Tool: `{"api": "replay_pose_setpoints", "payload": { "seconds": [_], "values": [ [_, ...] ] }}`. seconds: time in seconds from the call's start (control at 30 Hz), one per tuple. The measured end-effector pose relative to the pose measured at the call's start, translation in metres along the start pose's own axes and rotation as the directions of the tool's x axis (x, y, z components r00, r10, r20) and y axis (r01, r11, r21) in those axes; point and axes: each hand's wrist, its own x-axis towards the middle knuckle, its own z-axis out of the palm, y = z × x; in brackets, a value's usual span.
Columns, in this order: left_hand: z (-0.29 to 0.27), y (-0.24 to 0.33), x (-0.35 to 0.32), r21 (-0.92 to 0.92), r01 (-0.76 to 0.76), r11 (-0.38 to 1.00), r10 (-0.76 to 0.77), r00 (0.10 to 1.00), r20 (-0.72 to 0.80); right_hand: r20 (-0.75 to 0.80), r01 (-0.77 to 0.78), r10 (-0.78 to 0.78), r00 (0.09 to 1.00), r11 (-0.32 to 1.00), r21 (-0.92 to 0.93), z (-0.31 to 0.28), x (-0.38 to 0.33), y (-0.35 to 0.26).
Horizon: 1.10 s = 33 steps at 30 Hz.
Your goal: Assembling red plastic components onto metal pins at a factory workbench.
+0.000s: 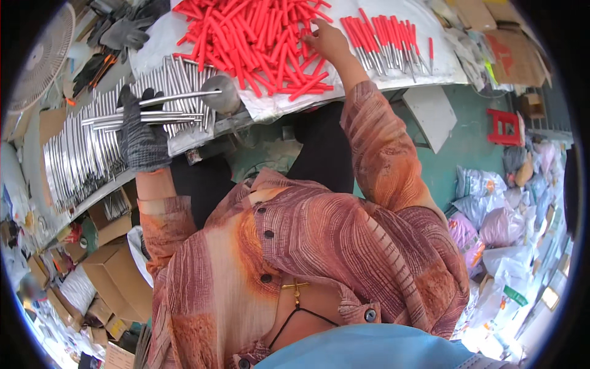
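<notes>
Head; rods [80, 154] near table edge [190, 145]

Smooth, glossy metal rods [92, 144]

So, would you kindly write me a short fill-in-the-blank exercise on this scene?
1. Metal rods are held in the person's gloved ____ hand.
2. The right hand is at the edge of a pile of loose tubes whose colour is ____.
3. The row of two-toned pieces lies to the ____ of that pile in the picture.
4. The floor beside the table is coloured ____.

Missing words: left; red; right; green.
</notes>
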Motion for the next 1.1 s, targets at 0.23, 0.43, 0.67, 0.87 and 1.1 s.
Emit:
{"api": "replay_pose_setpoints", "payload": {
  "seconds": [0.23, 0.43, 0.67, 0.87, 1.1],
  "values": [
    [0.033, 0.011, -0.029, 0.286, -0.340, 0.896, 0.289, 0.935, 0.205, 0.041, 0.015, -0.006, 0.999, 0.973, -0.232, -0.029, -0.004, 0.011],
    [0.059, -0.004, -0.053, 0.191, -0.275, 0.942, 0.175, 0.891, 0.419, 0.178, -0.131, -0.073, 0.981, 0.425, 0.895, -0.101, -0.066, -0.147],
    [0.050, -0.014, -0.057, 0.319, -0.091, 0.943, -0.035, 0.928, 0.370, 0.007, -0.011, -0.097, 0.995, -0.042, 0.999, -0.099, -0.083, -0.211],
    [0.046, -0.019, -0.056, 0.280, -0.107, 0.954, -0.007, 0.926, 0.377, 0.010, -0.010, -0.090, 0.996, -0.005, 1.000, -0.097, -0.088, -0.231],
    [0.040, -0.020, -0.052, 0.292, -0.064, 0.954, -0.054, 0.924, 0.379, -0.370, 0.578, -0.471, 0.801, 0.446, 0.683, -0.081, -0.089, -0.239]
  ]
}}
